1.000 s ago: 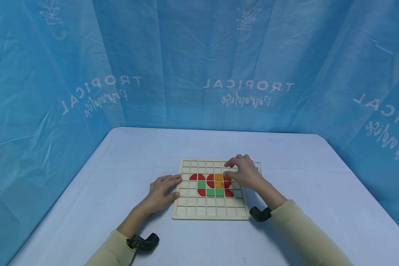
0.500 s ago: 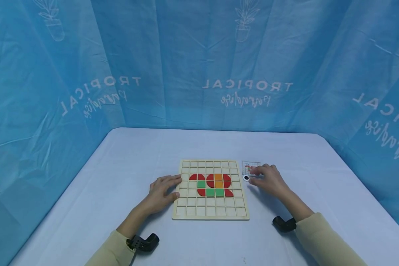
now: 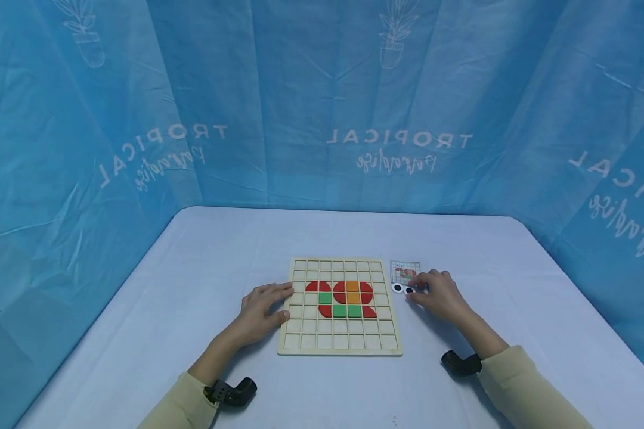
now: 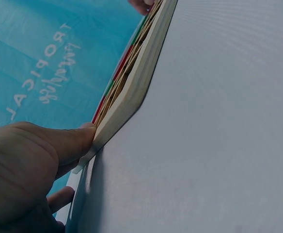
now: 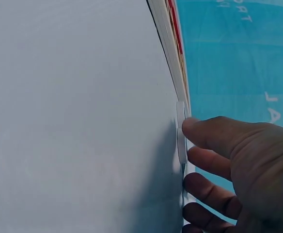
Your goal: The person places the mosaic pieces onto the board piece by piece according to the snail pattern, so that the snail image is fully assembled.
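A square wooden grid board [image 3: 339, 342] lies on the table, with red, green and orange tiles [image 3: 353, 292] set in its middle cells. My left hand [image 3: 262, 311] rests at the board's left edge; the thumb and fingertips touch the rim, and the wrist view shows the thumb against the side. Right of the board, two white round discs with black centres lie side by side. The nearer-left disc [image 3: 397, 288] is uncovered. My right hand [image 3: 439, 293] pinches the other disc [image 3: 409, 290] between thumb and forefinger, partly hiding it. In the right wrist view both discs appear edge-on.
A small printed pattern card [image 3: 405, 270] lies just behind the discs, its lower right partly under the right hand. White cloth [image 3: 236, 238] covers the table. A blue printed curtain [image 3: 300, 107] encloses the back and sides.
My right hand has moved off the board to the right, to the discs beside the card. A second disc now shows at its fingertips. The left hand has stayed put.
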Tool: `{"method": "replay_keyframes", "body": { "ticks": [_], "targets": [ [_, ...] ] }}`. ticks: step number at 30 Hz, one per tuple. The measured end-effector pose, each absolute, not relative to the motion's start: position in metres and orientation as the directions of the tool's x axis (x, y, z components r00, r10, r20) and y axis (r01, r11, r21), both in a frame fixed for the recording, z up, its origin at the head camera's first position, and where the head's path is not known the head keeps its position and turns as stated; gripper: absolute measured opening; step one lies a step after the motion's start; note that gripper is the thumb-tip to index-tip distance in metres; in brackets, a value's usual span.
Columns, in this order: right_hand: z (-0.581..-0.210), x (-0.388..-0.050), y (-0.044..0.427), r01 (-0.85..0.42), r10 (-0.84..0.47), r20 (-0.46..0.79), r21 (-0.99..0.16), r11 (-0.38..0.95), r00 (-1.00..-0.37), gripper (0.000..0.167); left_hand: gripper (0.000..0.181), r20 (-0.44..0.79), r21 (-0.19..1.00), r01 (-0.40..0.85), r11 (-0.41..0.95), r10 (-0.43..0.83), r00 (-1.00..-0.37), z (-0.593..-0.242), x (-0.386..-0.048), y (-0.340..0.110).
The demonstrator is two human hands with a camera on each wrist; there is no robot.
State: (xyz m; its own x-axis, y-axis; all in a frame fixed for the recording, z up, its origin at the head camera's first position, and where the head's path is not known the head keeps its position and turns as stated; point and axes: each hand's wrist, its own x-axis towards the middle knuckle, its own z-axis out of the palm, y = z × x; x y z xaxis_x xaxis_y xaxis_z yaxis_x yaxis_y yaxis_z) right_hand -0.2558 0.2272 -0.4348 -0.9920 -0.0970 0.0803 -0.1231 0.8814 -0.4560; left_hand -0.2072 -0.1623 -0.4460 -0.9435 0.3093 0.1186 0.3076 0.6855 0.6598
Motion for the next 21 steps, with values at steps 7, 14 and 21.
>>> {"method": "replay_keyframes", "body": {
  "ticks": [7, 14, 21],
  "targets": [
    [-0.4397, -0.258, 0.2276, -0.123, -0.088, 0.098, -0.447, 0.886, -0.991, 0.027, 0.048, 0.115, 0.661, 0.306, 0.685, 0.311, -0.944, -0.4458, -0.2072, -0.1625],
    [-0.4387, -0.2588, 0.2255, -0.104, -0.071, 0.091, -0.447, 0.889, -0.993, 0.026, 0.048, 0.113, 0.664, 0.304, 0.684, 0.309, -0.944, -0.446, -0.2074, -0.1626],
    [-0.439, -0.2581, 0.2245, -0.088, -0.06, 0.078, -0.447, 0.89, -0.995, 0.026, 0.048, 0.107, 0.672, 0.298, 0.678, 0.309, -0.945, -0.445, -0.2072, -0.1622]
  ]
}}
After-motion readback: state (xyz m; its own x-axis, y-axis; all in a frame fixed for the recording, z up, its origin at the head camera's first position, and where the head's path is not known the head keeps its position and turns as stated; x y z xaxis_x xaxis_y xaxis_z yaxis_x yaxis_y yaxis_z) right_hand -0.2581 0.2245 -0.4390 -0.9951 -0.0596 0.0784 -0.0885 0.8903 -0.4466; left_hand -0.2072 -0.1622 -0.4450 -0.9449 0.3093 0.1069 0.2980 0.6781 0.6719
